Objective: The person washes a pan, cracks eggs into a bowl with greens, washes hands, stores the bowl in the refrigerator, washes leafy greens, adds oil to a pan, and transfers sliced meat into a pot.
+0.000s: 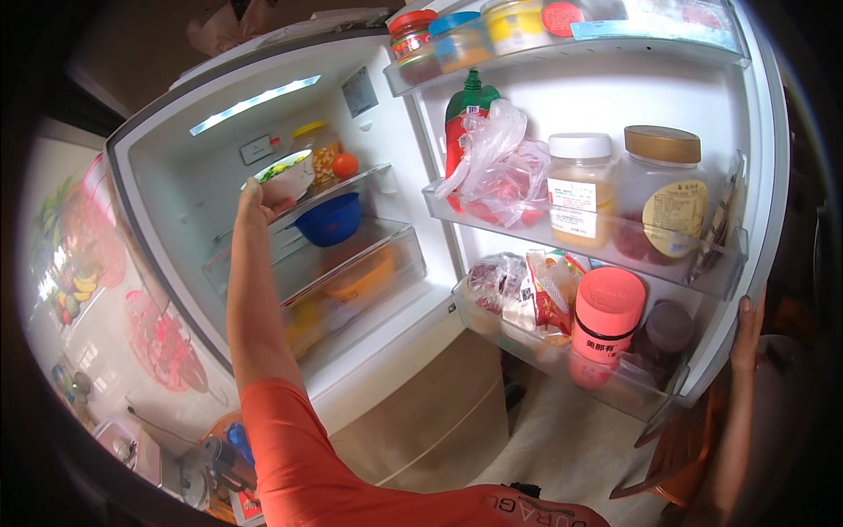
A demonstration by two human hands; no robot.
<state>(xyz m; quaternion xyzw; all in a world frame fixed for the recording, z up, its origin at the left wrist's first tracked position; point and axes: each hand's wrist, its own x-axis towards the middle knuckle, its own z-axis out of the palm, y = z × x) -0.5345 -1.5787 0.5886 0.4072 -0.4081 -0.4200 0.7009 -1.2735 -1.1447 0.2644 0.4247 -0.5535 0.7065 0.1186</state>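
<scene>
Inside the refrigerator, my left hand (258,201) grips a white bowl (290,182) by its near side, thumb at the rim. Chopped green and yellow food fills the bowl, which is at the height of the upper shelf (342,179); whether it touches the shelf is hard to tell. Just behind it stand a yellow-lidded jar (321,151) and a tomato (345,165). A blue bowl (330,219) sits below. At the far right, my right hand (747,332) holds the outer edge of the open refrigerator door (767,197).
Door bins carry several jars, including a brown-lidded jar (662,191), a plastic bag (500,158) and a pink canister (607,316). An orange container (359,277) shows in the lower drawer. A wooden chair (688,454) stands below the door; kitchen items (224,461) stand at lower left.
</scene>
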